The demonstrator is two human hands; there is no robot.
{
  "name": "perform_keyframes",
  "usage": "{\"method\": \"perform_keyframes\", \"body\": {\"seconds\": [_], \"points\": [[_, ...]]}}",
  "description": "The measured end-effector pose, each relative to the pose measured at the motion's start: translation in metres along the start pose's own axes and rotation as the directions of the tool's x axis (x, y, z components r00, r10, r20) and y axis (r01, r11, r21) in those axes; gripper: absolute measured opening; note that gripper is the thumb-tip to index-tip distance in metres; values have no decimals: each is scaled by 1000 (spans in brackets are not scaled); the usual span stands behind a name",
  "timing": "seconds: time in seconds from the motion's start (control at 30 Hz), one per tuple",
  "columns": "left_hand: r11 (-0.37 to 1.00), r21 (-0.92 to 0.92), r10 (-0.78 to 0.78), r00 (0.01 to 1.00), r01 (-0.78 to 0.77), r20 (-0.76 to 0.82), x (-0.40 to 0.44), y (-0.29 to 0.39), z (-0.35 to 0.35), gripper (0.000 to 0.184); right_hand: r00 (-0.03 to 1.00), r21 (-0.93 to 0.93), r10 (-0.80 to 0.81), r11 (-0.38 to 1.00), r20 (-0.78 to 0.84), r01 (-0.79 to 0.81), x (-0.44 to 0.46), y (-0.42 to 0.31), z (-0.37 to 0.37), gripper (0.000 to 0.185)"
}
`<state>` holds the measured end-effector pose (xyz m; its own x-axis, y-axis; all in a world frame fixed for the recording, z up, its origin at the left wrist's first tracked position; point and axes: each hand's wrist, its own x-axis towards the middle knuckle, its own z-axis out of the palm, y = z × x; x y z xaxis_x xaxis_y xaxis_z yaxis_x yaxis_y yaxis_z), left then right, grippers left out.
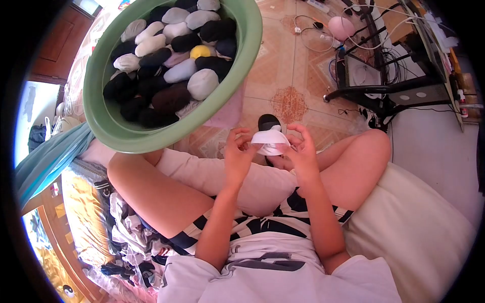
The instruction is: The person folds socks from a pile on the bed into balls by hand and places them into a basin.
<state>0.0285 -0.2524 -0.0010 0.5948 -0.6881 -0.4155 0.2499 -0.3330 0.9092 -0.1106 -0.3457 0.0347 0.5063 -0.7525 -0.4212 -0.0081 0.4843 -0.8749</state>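
A white sock (271,139) is stretched between my two hands above my lap, its opening pulled into a wide band. My left hand (238,155) grips its left edge with the thumb at the opening and the other fingers bent. On the opposite edge my right hand (303,154) pinches the fabric, with its index finger raised and curved. Just ahead of my hands, a green basin (174,144) holds many rolled socks (203,84) in white, grey, black and one yellow. Under my forearms lies a pale cushion (252,189) across my legs.
Loose socks and clothes (129,227) are heaped on my left by a wooden rail (58,237). A dark slipper (269,122) rests on the tiled floor (290,65). A black metal-framed rack (389,88) with cables and a pink round object (341,28) stand at the right.
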Motion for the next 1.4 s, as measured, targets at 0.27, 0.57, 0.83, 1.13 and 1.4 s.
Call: {"method": "perform_keyframes", "body": {"seconds": [0.27, 0.57, 0.83, 1.13, 1.4], "points": [[700, -602, -124, 896, 384, 427, 3, 21, -32, 46, 935, 534, 171, 783, 309, -320, 1, -10, -7, 34], [704, -604, -41, 870, 374, 491, -9, 35, -19, 48, 979, 124, -92, 990, 180, 70, -2, -2, 3, 44], [910, -402, 38, 942, 105, 333, -13, 27, 10, 44, 911, -644, -397, 727, -114, 236, -6, -3, 18, 54], [883, 381, 321, 944, -272, -70, -19, 20, 20, 27, 878, -752, -474, 601, -62, 271, -8, 1, 19, 56], [907, 327, 343, 915, -264, -213, -15, 14, 21, 38, 945, -472, -305, 854, -119, 217, -2, 5, 11, 51]]}}
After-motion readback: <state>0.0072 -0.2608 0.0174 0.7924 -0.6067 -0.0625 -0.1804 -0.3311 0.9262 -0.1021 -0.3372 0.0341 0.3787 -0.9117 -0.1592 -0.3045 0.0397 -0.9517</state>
